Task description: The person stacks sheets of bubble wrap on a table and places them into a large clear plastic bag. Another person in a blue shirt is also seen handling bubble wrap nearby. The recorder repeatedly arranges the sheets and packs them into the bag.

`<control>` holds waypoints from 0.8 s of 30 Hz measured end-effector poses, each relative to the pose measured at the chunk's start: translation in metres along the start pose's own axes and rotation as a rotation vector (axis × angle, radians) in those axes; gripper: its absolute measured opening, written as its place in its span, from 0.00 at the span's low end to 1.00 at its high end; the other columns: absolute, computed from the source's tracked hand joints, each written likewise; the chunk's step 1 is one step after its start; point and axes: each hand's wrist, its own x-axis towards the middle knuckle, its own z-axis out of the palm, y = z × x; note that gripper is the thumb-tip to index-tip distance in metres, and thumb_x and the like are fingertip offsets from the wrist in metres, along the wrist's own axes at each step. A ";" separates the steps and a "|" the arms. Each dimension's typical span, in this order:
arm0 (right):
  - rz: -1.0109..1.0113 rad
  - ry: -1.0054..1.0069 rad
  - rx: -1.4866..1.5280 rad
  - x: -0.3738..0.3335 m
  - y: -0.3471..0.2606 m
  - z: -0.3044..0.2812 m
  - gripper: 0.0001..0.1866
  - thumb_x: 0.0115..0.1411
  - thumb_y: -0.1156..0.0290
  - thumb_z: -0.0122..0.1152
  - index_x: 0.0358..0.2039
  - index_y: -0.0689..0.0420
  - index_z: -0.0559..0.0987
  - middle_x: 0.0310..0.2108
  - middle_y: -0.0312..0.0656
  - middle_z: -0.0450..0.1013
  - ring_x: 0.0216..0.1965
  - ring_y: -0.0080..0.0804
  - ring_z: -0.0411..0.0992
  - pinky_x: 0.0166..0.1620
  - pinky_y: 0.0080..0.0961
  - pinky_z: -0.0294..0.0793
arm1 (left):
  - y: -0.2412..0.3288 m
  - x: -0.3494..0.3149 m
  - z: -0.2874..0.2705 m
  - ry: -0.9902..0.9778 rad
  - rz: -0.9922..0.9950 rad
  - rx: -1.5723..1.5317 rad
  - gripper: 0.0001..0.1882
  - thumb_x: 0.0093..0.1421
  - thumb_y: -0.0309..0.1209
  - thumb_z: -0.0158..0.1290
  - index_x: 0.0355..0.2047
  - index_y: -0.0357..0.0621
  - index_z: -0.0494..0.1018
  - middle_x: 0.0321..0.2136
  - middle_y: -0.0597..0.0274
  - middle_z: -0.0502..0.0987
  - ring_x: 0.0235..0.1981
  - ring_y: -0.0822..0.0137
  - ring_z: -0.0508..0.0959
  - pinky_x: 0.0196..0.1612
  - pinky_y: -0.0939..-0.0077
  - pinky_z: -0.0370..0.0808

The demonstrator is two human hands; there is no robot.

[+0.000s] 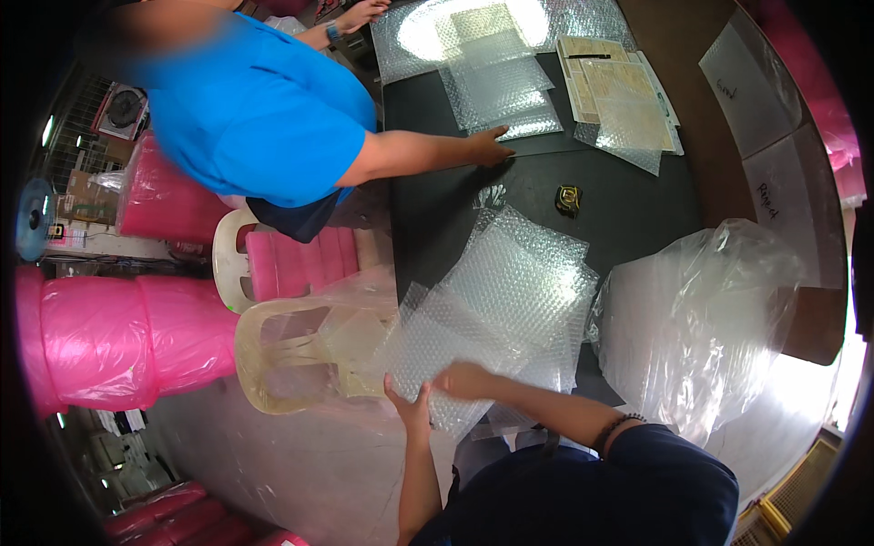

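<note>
Several clear bubble wrap sheets or pouches lie in a loose, fanned pile at the near edge of the black table. At the pile's near left corner, my left hand holds the edge of a bubble wrap sheet, thumb on top and the other fingers partly hidden. My right hand, slightly blurred, is curled closed over the same sheet, close to the left hand. What its fingers hold, if anything, is hidden. A black and yellow tape measure sits on the table beyond the pile.
Across the table a co-worker in a blue shirt rests a hand beside more bubble wrap pouches. Papers with a pen lie far right. A large clear plastic bag bulges at right. Plastic chairs and pink wrapped rolls stand left.
</note>
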 end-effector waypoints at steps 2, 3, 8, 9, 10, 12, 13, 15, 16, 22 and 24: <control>0.213 0.205 -0.133 0.000 0.004 -0.054 0.32 0.53 0.55 0.53 0.57 0.56 0.63 0.59 0.56 0.53 0.57 0.65 0.51 0.56 0.56 0.52 | -0.010 -0.001 -0.023 0.013 0.024 0.077 0.41 0.47 0.24 0.59 0.59 0.42 0.50 0.59 0.55 0.52 0.61 0.61 0.49 0.62 0.67 0.44; 0.368 0.505 -0.426 -0.016 -0.009 -0.077 0.33 0.54 0.55 0.54 0.58 0.55 0.61 0.60 0.55 0.50 0.61 0.63 0.45 0.57 0.58 0.49 | -0.018 -0.008 -0.041 0.036 0.032 0.113 0.40 0.47 0.24 0.59 0.59 0.41 0.51 0.58 0.56 0.53 0.61 0.61 0.50 0.62 0.67 0.45; 0.337 0.625 -0.661 -0.023 0.072 -0.063 0.30 0.53 0.56 0.56 0.55 0.54 0.65 0.56 0.54 0.58 0.58 0.57 0.54 0.56 0.55 0.54 | -0.014 -0.004 -0.050 -0.024 -0.059 0.132 0.36 0.46 0.17 0.57 0.56 0.40 0.57 0.56 0.55 0.58 0.59 0.62 0.54 0.61 0.68 0.49; 0.326 0.489 -0.432 -0.026 0.053 -0.075 0.27 0.53 0.57 0.55 0.52 0.55 0.67 0.52 0.54 0.62 0.54 0.54 0.59 0.53 0.51 0.58 | -0.014 -0.007 -0.055 -0.063 -0.081 0.102 0.35 0.48 0.20 0.56 0.57 0.40 0.56 0.57 0.56 0.58 0.60 0.62 0.54 0.61 0.68 0.49; 0.307 0.348 -0.209 -0.035 0.010 -0.107 0.24 0.54 0.57 0.55 0.49 0.56 0.69 0.48 0.53 0.66 0.50 0.50 0.64 0.50 0.46 0.62 | -0.015 -0.010 -0.062 -0.095 -0.101 0.069 0.34 0.51 0.23 0.55 0.58 0.40 0.55 0.57 0.56 0.58 0.60 0.62 0.54 0.61 0.68 0.49; 0.147 0.268 0.227 -0.055 -0.044 -0.145 0.21 0.56 0.58 0.52 0.46 0.59 0.71 0.40 0.52 0.71 0.42 0.45 0.70 0.46 0.39 0.68 | -0.015 -0.007 -0.066 -0.155 -0.128 0.009 0.31 0.56 0.29 0.51 0.59 0.43 0.54 0.59 0.57 0.55 0.59 0.61 0.55 0.59 0.67 0.53; 0.000 0.319 0.444 -0.064 -0.059 -0.153 0.20 0.58 0.59 0.50 0.46 0.60 0.72 0.37 0.52 0.73 0.39 0.43 0.72 0.44 0.37 0.69 | -0.014 -0.004 -0.066 -0.170 -0.142 -0.016 0.29 0.59 0.33 0.48 0.59 0.45 0.53 0.60 0.58 0.53 0.58 0.60 0.57 0.58 0.66 0.57; -0.103 0.323 0.847 -0.066 -0.065 -0.151 0.19 0.59 0.60 0.50 0.43 0.62 0.72 0.33 0.51 0.74 0.34 0.43 0.74 0.41 0.35 0.71 | -0.023 -0.004 -0.071 -0.179 -0.247 -0.288 0.27 0.62 0.40 0.43 0.60 0.46 0.54 0.60 0.59 0.53 0.57 0.59 0.58 0.57 0.66 0.59; -0.069 0.275 1.030 -0.059 -0.062 -0.145 0.18 0.58 0.60 0.52 0.41 0.61 0.73 0.32 0.51 0.74 0.33 0.45 0.73 0.39 0.36 0.71 | -0.035 -0.003 -0.075 -0.166 -0.325 -0.536 0.28 0.62 0.44 0.41 0.59 0.44 0.55 0.60 0.60 0.54 0.58 0.59 0.58 0.58 0.67 0.57; 0.297 0.434 0.231 -0.019 0.021 -0.075 0.26 0.52 0.54 0.58 0.48 0.55 0.71 0.48 0.51 0.67 0.49 0.51 0.64 0.52 0.41 0.62 | -0.020 0.009 -0.054 -0.312 -0.371 -0.292 0.28 0.57 0.36 0.52 0.55 0.40 0.58 0.58 0.56 0.55 0.57 0.63 0.58 0.55 0.66 0.61; 0.338 0.669 -0.186 -0.026 0.032 -0.078 0.31 0.51 0.51 0.59 0.53 0.52 0.67 0.55 0.50 0.60 0.57 0.50 0.56 0.57 0.46 0.55 | -0.033 0.009 -0.057 -0.107 -0.304 -0.074 0.27 0.51 0.26 0.59 0.49 0.39 0.61 0.53 0.55 0.58 0.54 0.65 0.59 0.56 0.68 0.59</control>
